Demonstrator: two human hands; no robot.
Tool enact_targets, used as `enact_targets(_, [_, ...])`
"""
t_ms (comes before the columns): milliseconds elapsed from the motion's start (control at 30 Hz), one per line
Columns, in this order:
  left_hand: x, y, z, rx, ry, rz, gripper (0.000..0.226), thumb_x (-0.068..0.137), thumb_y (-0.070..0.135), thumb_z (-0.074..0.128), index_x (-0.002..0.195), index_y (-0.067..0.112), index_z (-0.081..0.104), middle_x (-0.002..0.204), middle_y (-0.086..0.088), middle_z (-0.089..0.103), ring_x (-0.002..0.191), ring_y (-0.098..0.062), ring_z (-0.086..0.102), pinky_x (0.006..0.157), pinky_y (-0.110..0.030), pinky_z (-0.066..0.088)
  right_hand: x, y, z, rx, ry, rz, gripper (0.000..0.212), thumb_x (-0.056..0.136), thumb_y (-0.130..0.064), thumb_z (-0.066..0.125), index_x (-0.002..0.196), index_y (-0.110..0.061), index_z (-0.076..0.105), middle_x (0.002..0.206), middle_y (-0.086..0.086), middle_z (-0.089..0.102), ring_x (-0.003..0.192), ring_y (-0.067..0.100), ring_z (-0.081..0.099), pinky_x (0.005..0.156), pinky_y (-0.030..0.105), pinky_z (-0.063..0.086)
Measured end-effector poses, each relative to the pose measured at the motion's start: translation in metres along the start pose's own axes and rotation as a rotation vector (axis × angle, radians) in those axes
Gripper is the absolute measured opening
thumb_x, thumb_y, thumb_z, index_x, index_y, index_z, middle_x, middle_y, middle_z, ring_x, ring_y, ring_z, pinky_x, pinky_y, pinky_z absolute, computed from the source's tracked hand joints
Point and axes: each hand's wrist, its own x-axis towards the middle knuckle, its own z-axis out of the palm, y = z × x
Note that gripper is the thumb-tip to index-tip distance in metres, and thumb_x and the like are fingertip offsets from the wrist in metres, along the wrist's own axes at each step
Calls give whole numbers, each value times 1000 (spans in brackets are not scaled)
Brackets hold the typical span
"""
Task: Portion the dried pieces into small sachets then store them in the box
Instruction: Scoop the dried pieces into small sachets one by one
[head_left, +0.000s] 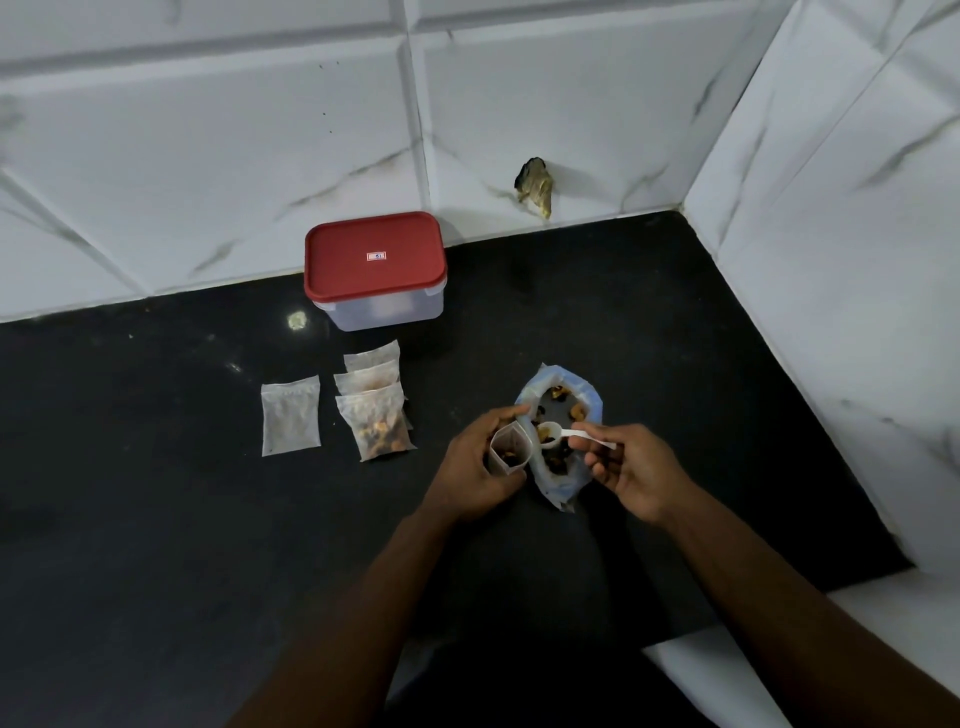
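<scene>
Your left hand (480, 462) was curled round a small open sachet (511, 452), mouth turned upward; your right hand (631, 470), palm up, pinched the handle of a white spoon (569, 433), whose loaded bowl hung over the open bag (592, 402) of dried pieces (560, 466), just beside the sachet; both forearms reached in from the lower edge; the box (375, 270) sat lidded at the back of the tabletop (156, 519), well apart; 3 filled sachets (376, 415) overlapped near it; a flat sachet (290, 415) lay beside them, contents hard to make out; your fingers hid the held sachet's lower part.
</scene>
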Motion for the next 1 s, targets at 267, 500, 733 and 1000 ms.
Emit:
enact_targets(267, [-5, -1, 2, -34, 40, 6, 78, 80, 22, 84, 148, 29, 47, 139, 13, 55, 126, -3, 58, 104, -25, 52, -8, -3, -13, 77, -43, -34, 25, 92, -17, 62, 113, -9, 74, 91, 6, 77, 74, 11, 60, 70, 24, 48])
enact_targets(500, [-10, -2, 5, -82, 111, -8, 73, 75, 20, 91, 136, 25, 50, 131, 7, 62, 121, -10, 63, 97, -30, 56, -21, -2, -12, 0, -164, -93, 28, 92, -20, 63, 115, -11, 74, 96, 9, 75, 72, 11, 63, 70, 27, 49])
enact_targets(733, [-12, -4, 8, 35, 87, -40, 45, 77, 15, 87, 113, 26, 62, 113, 11, 64, 105, -2, 63, 89, -22, 52, -36, 8, 9, -240, -296, -208, 24, 98, -15, 59, 116, -10, 72, 100, 14, 76, 75, 14, 67, 65, 25, 54])
enact_targets(1000, [-14, 1, 6, 25, 78, 20, 30, 79, 9, 81, 101, 20, 64, 97, 6, 69, 91, -10, 68, 77, -23, 56, -39, 25, 17, -842, -160, -564, 24, 95, -17, 68, 107, -36, 76, 90, -11, 77, 73, 4, 69, 68, 17, 54])
